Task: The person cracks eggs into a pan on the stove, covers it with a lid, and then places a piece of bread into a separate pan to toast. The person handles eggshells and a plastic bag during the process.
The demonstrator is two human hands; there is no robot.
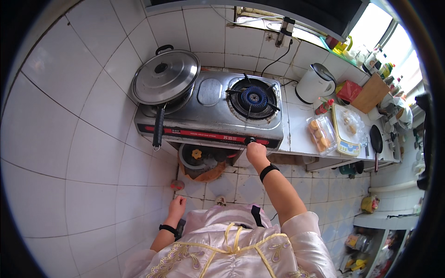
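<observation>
My right hand (256,153) is closed on a black control knob (249,140) at the front right of a two-burner gas stove (208,120). Above it, the right burner (254,97) shows a ring of blue and bears no pot. On the left burner rests a wok with a domed steel lid (170,78); its black handle (158,127) points toward me. My left hand (177,206) hangs low by the tiled wall, its fingers curled with nothing seen in them.
Right of the stove stand a white electric kettle (311,85), a red-capped bottle (324,106), a clear plastic box of round food (320,135), a kitchen scale (348,147) and a small black pan (375,139). Under the stove is a gas cylinder (194,161).
</observation>
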